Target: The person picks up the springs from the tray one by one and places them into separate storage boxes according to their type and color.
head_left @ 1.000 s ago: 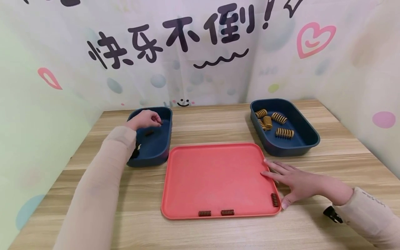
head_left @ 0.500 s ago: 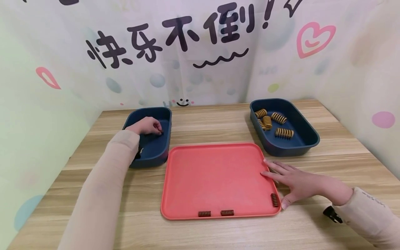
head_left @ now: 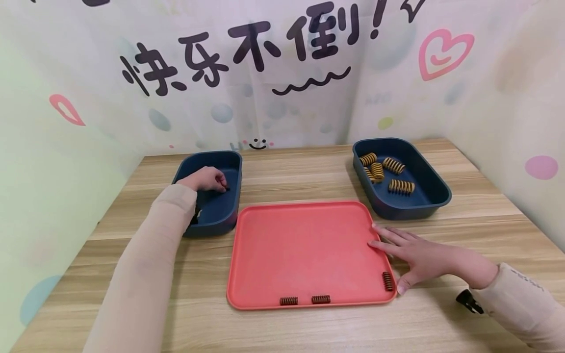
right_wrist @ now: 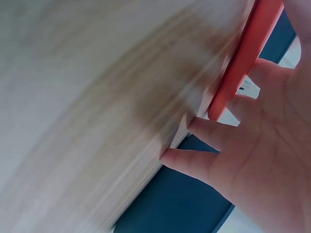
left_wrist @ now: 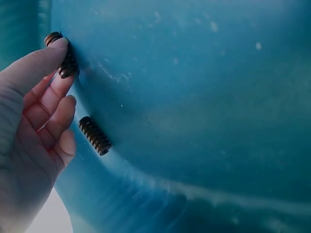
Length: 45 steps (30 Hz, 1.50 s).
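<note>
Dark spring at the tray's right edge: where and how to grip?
Pinch the dark spring mid-length across its coils, probably from above: it lies on its side beside the right rim of the tray, and squeezing its ends might compress it.

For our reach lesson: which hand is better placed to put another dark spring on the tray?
Likely the left hand: it pinches a dark spring, while the right hand, by the tray, holds nothing.
</note>
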Tool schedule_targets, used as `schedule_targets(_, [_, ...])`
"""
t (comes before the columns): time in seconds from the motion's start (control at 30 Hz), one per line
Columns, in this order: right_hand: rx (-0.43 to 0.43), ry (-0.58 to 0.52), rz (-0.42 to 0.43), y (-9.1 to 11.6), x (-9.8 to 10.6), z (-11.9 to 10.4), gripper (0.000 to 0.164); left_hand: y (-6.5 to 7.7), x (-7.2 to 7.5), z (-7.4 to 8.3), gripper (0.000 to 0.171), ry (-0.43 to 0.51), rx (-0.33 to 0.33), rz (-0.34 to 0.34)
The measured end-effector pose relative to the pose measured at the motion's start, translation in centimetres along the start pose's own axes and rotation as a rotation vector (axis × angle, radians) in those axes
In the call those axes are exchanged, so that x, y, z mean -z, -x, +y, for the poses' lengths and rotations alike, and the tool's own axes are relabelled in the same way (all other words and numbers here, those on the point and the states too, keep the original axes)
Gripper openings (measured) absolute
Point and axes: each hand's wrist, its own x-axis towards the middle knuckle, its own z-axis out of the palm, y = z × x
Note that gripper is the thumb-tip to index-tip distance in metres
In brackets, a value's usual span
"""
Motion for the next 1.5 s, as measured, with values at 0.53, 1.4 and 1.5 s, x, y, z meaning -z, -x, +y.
schedule_targets(0.53, [0.003, -0.010, -0.002, 0.0, 0.1, 0.0, 0.096, 1.9, 4.1, 3.8, 0.018, -0.003, -0.116, 0.140])
schedule_targets(1.4, [0.001, -0.008, -0.002, 0.0, 0.1, -0.1, 0.097, 9.6, -3.1, 17.0, 0.019, -0.141, -0.712, -0.079])
schedule_targets(1.5, [0.009, -0.003, 0.005, 0.0, 0.1, -0.1, 0.096, 10.0, -4.3, 17.7, 0.020, -0.151, -0.752, -0.121])
